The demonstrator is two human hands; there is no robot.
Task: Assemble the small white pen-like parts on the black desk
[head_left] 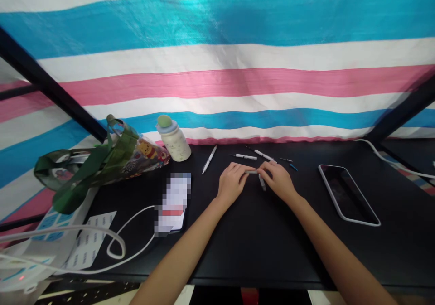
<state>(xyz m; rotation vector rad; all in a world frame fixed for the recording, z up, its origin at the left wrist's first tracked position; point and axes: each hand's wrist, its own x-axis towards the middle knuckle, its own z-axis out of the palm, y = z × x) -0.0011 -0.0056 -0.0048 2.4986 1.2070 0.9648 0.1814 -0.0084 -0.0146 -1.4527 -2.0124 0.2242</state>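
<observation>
Between both hands is a small whitish pen part (pixel 251 172), lying level above the black table (pixel 244 237). The fingers of my left hand (pixel 233 180) pinch its left end. My right hand (pixel 276 178) has its fingertips closed at the right end. Under the right fingers lies a grey pen piece (pixel 262 182). Beyond the hands are a white pen barrel with a thin tip (pixel 246 157) and another white barrel (pixel 264 155). A whole white pen (pixel 209 159) lies further left. A blue piece (pixel 293 167) and a thin refill piece (pixel 286 160) rest to the right.
A lit phone (pixel 175 203) with a white cable lies at the left, a dark phone (pixel 349 195) at the right. A bottle (pixel 177 144) and a green bag (pixel 115 157) stand back left. A power strip (pixel 61 232) and printed sheet (pixel 91 241) lie front left.
</observation>
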